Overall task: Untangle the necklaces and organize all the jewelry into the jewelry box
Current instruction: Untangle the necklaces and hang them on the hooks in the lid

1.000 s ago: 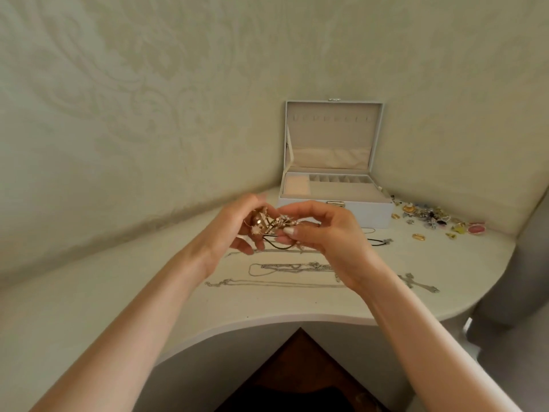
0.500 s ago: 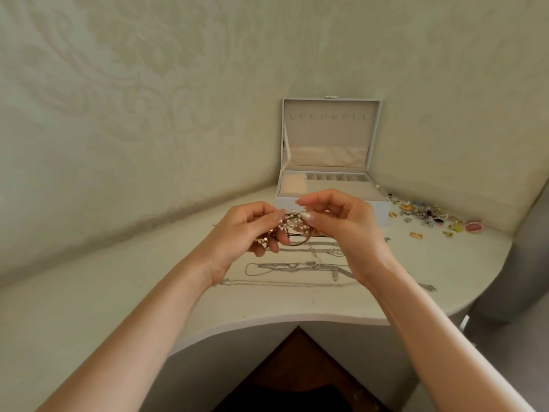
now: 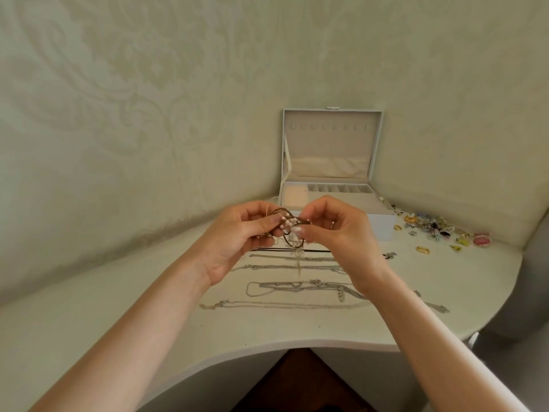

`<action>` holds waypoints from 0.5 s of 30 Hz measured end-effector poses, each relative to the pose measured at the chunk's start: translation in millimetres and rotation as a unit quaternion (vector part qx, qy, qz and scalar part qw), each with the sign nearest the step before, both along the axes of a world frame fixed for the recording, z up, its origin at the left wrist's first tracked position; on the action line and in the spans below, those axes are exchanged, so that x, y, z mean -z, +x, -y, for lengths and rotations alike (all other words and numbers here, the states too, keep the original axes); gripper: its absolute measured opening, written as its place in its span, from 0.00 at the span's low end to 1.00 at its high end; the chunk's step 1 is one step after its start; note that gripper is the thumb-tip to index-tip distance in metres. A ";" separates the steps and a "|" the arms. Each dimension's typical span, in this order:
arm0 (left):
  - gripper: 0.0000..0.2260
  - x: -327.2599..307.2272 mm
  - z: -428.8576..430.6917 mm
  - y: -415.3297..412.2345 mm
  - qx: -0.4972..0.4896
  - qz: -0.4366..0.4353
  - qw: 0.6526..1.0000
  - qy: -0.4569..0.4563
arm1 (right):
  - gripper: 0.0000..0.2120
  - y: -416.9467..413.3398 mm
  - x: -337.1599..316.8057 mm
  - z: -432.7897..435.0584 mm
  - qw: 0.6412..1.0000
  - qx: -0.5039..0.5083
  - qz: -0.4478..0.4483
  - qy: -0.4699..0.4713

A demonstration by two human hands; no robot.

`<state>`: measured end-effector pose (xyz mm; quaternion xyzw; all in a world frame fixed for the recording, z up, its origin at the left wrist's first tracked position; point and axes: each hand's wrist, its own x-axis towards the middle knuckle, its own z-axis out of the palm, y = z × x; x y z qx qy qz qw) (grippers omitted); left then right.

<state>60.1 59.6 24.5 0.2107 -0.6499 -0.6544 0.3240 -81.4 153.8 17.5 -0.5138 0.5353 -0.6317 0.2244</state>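
My left hand [image 3: 237,239] and my right hand [image 3: 338,236] hold a tangled clump of gold chain and pearl jewelry [image 3: 289,227] between their fingertips, above the white table. A thin strand hangs down from the clump. Several silver necklaces [image 3: 285,288] lie stretched in rows on the table [image 3: 118,316] below my hands, with a black cord [image 3: 267,249] behind them. The white jewelry box [image 3: 329,191] stands open behind my hands, lid upright, its compartments showing.
A scatter of small colourful earrings and brooches [image 3: 433,230] lies to the right of the box. A patterned wall runs along the back. The table's curved front edge [image 3: 267,349] is near me, with dark floor below.
My hands have kept working the tangle, shifting slightly left and turning it; the pearl part now shows between my fingertips and a strand hangs lower.
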 end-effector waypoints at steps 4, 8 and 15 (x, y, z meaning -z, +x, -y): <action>0.06 -4.3 7.0 0.5 0.002 -0.064 0.995 0.071 | 0.10 -1.2 -2.6 7.7 1.000 0.017 0.012 -0.010; 0.04 -4.6 14.3 1.9 -0.024 -0.093 0.988 0.123 | 0.11 3.2 -4.9 15.5 0.999 -0.009 0.029 -0.035; 0.04 -4.2 26.4 16.7 -0.070 -0.099 0.987 0.102 | 0.15 18.2 1.7 38.5 0.996 -0.049 -0.080 -0.004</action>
